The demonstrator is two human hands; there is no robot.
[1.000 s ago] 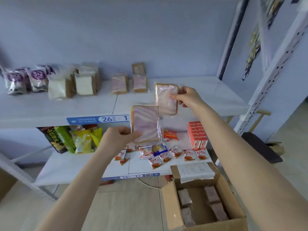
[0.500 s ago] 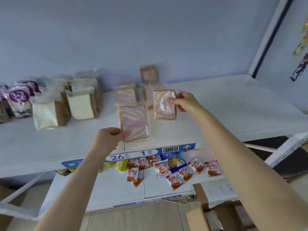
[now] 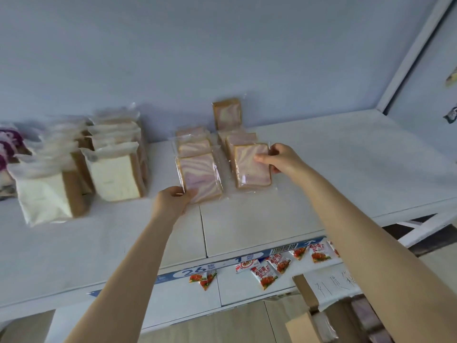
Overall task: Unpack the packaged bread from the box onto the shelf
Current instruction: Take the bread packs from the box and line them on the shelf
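- Lowered since earlier: left bread pack (image 3: 201, 178) and right bread pack (image 3: 251, 167) now on shelf (image 3: 321, 181).
- left hand (image 3: 170, 201) pinches left bread pack's near-left corner.
- right hand (image 3: 279, 158) grips right bread pack's right edge.

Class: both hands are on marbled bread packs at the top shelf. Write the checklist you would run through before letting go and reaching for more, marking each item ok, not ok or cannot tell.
1. Left hand grips the left marbled pack at its near corner: ok.
2. Right hand grips the right marbled pack by its right edge: ok.
3. Both packs line up in front of their rows over the top shelf: ok.
4. Packs resting fully on the shelf: cannot tell.
5. Cardboard box holds more packs: ok.
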